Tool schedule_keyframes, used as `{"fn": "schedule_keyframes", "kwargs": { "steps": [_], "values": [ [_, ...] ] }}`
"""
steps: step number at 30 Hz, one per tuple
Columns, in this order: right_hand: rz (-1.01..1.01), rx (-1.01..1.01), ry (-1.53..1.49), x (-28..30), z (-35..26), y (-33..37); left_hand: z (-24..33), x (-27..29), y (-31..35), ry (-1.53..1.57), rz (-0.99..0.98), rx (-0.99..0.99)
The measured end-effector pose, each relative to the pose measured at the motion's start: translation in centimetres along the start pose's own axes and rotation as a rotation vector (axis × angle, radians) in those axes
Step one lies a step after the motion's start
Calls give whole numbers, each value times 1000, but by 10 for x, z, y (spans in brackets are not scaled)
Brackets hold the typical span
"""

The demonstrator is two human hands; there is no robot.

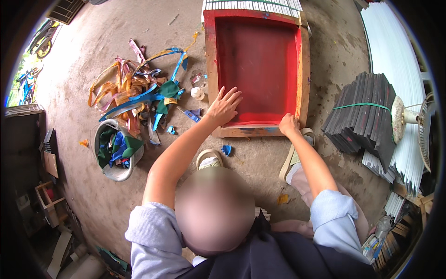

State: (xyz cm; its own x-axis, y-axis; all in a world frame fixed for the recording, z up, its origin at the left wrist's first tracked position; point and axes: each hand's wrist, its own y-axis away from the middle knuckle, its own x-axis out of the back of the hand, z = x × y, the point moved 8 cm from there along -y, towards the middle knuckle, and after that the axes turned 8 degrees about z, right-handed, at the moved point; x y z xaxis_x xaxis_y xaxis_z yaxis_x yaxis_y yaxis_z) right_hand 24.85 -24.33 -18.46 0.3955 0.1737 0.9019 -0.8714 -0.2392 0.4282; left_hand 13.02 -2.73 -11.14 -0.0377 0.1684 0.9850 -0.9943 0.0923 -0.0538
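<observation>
A wooden screen-printing frame [304,69] with red-stained mesh [258,65] lies flat in front of me, its far end resting on a strapped stack of white sheets [251,5]. My left hand [225,106] is open, its fingers spread over the near left part of the mesh by the frame's inner edge. At the near right corner, the fingers of my right hand [289,124] are curled over the wooden rim. A box cutter [191,115] with a blue handle lies on the floor left of the frame, close to a small white bottle [197,94].
To the left is a tangle of coloured plastic strips [139,88], with a bucket of rags [108,172] below it. Strapped black panels [364,111], a fan [425,125] and long white sheets [395,42] stand at the right. Blue scraps [226,149] lie near my feet.
</observation>
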Motion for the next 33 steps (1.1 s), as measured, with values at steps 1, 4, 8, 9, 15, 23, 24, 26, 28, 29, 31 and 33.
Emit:
{"fn": "schedule_keyframes", "kwargs": {
  "steps": [1,4,8,9,15,23,24,26,28,29,31,33],
  "values": [
    [-57,-16,22,0,-2,3,1,-9,-1,26,46,24],
    [-43,-99,31,14,-4,0,8,-25,-1,53,144,97],
    [-38,-263,-97,6,20,-23,13,-22,-11,55,229,137],
    [-129,-182,-22,2,11,-26,10,-21,-10,59,250,163],
    [-392,-96,109,-23,18,-48,8,-22,-11,15,312,200],
    [-754,-271,-178,-41,36,-43,3,-17,-3,27,367,214],
    [-793,-350,-282,-43,43,-40,3,-16,-4,41,378,210],
    [-865,-510,-492,-44,56,-33,7,-13,-8,69,398,199],
    [-847,-548,-602,-42,51,-25,5,-15,-6,56,395,207],
    [-830,-560,-639,-41,48,-20,4,-17,-3,48,388,209],
    [-799,-568,-709,-39,51,-18,5,-18,-6,35,384,206],
    [-682,-553,-793,-35,52,-17,7,-18,-6,17,373,205]
  ]
}}
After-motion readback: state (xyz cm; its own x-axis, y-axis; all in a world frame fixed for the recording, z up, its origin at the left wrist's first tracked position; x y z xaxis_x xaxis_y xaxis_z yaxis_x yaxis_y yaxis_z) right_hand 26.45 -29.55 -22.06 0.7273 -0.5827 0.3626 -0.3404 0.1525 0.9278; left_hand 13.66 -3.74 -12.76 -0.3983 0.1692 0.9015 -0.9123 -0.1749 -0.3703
